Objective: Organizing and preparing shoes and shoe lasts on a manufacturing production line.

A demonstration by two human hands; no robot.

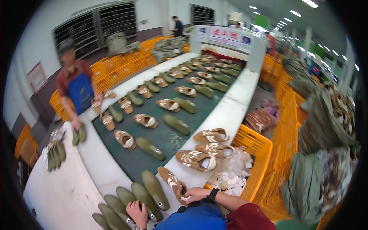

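Note:
My left hand (pixel 137 213) rests on a row of several olive-green shoe lasts (pixel 143 197) lying at the near end of the white table. My right hand (pixel 194 194) grips the heel end of a brown shoe with cream stripes (pixel 172 183) that lies beside the lasts. Three more brown shoes (pixel 209 148) lie on the white side ledge to the right. The dark green conveyor belt (pixel 165 134) runs away from me with pairs of shoes and lasts set along it.
A person in a red shirt and blue apron (pixel 76 90) stands at the left of the belt, one hand on green lasts. An orange crate (pixel 255 161) with white paper scraps sits at my right. Orange crates and stuffed green sacks (pixel 306 188) line the right side.

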